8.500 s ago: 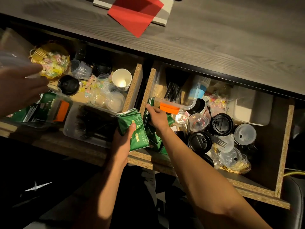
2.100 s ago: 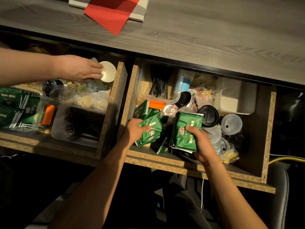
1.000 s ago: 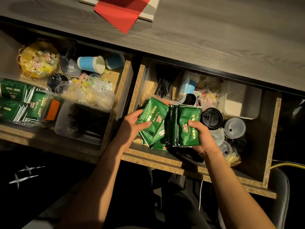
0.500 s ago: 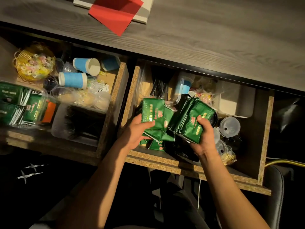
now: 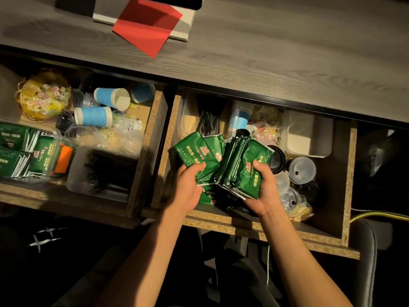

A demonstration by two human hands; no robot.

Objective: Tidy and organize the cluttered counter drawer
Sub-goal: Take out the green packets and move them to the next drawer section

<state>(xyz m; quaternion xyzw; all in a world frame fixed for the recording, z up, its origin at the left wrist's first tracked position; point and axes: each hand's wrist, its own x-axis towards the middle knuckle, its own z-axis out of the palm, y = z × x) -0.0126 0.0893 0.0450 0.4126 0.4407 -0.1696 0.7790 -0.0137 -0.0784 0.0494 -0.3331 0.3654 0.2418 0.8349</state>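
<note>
Two open drawers sit under a grey counter. Over the right drawer (image 5: 348,173), my left hand (image 5: 188,187) grips a fan of green foil packets (image 5: 199,154). Beside it, my right hand (image 5: 263,187) grips a thicker stack of the same green packets (image 5: 243,171), thumb on top. The two bundles touch in the middle. More green packets (image 5: 15,151) lie in a clear tub in the left drawer (image 5: 146,156). Black lids and clear lids (image 5: 302,168) lie right of my hands, partly hidden.
The left drawer holds two blue paper cups (image 5: 93,116), a gold wire basket of sweets (image 5: 42,96) and a clear box of black cutlery (image 5: 101,173). A white container (image 5: 309,140) and black straws (image 5: 210,120) sit at the right drawer's back. Red paper (image 5: 148,23) lies on the counter.
Both hands have brought their packet bundles closer together and slightly lower over the right drawer's front. The right-hand stack has turned more upright. The other person's arm left the left drawer earlier.
</note>
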